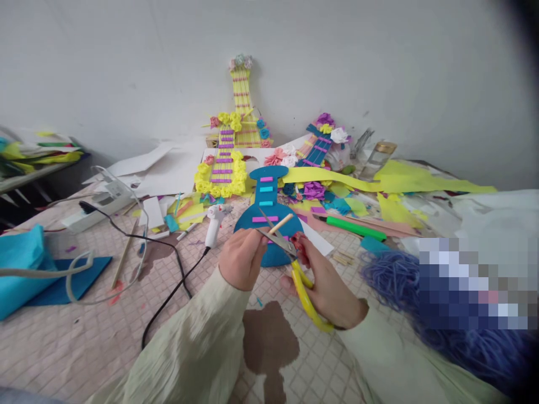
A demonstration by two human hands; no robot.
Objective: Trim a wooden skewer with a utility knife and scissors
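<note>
My left hand [242,255] is closed in a pinch on a short pale wooden stick [281,224], which sticks out past the fingertips. In my right hand [332,280] are scissors [305,294] with yellow handles. Their parted blades reach toward my left fingertips and cross close to the stick. Something small and dark red shows at my right fingertips; I cannot make out what it is. Beneath the hands lies a blue guitar-shaped board [273,211] with pink and light-blue strips across it, partly covered by hands and blades.
A white glue gun [215,224] with a black cord stands left of the board. Decorated yellow instrument shapes [226,151] lean at the back. A green cutter [356,228], yellow crepe paper [328,175] and blue-purple yarn [391,280] lie right. A power strip [99,207] is far left.
</note>
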